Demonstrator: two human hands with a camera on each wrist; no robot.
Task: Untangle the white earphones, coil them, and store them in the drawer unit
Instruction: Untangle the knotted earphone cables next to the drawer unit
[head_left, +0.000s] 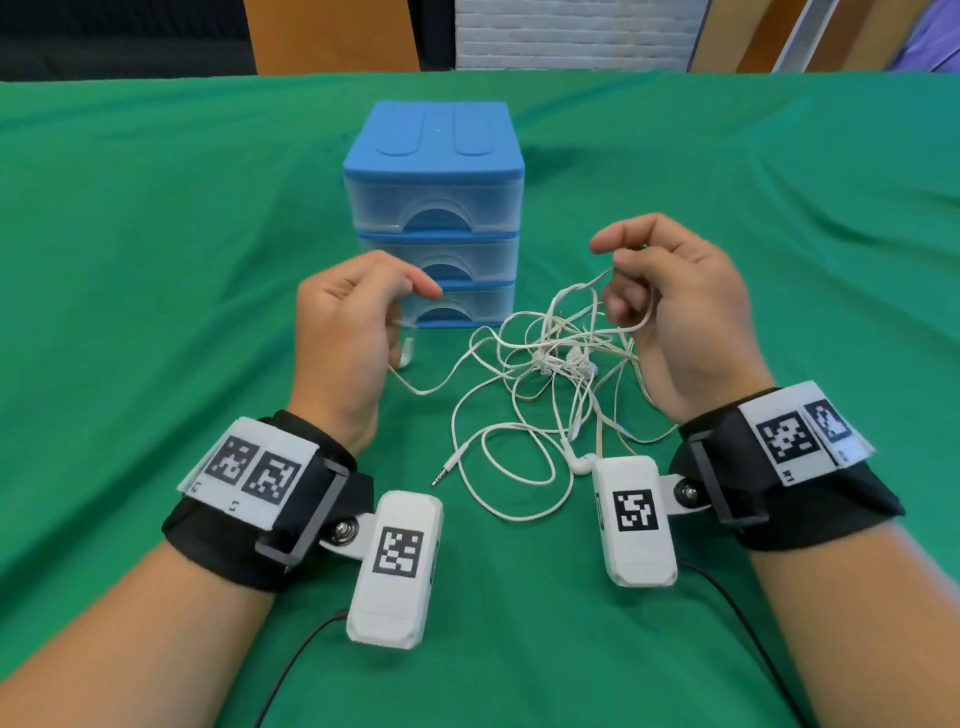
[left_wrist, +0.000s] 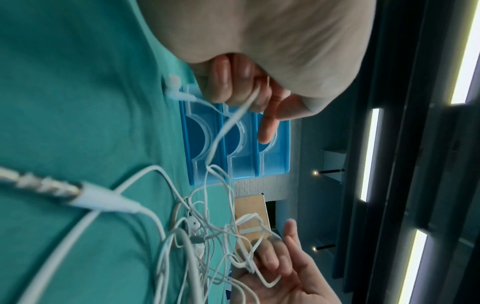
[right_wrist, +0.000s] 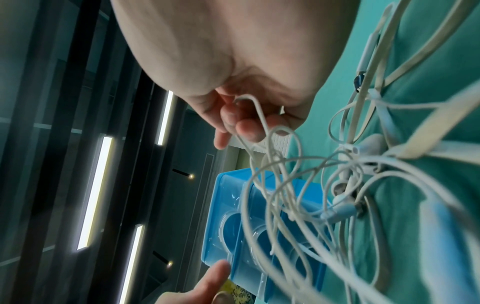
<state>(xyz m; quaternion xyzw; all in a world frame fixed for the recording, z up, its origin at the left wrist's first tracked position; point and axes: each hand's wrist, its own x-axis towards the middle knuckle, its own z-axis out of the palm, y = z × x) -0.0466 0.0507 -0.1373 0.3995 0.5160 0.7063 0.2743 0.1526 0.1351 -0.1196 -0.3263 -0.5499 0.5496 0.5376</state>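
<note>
1. So the white earphones (head_left: 545, 358) are still one big knotted mess, lying on the green tabletop (head_left: 156, 260) right in front of the drawer unit (head_left: 435, 208), between the two hands.
2. Left hand (head_left: 343, 332) is curled up and pinching a strand of the cable; you can see it way better in the left wrist view, where the cord runs out from between the thumb and the bent fingers (left_wrist: 223, 82). One earbud (head_left: 407, 353) hangs just below that hand, down near the cloth by the bottom drawer.
3. Right hand (head_left: 670, 317) is raised a bit over the tangle, fingers curled, with a loop of cable hooked and pinched up at the fingertips (right_wrist: 246, 129). A few loops trail from it down into the knot.
4. The jack plug (head_left: 444, 470) sits loose on the cloth on the near side of the pile, pointing back toward the person. Another earbud (head_left: 579, 462) rests by the right wrist camera.
5. The drawer unit is blue on top with three clear drawers stacked, and all three look pushed in. It stands upright just behind the tangle, not touching the hands as far as I can tell.
6. Both wrists have black straps with white marker tags.
</note>
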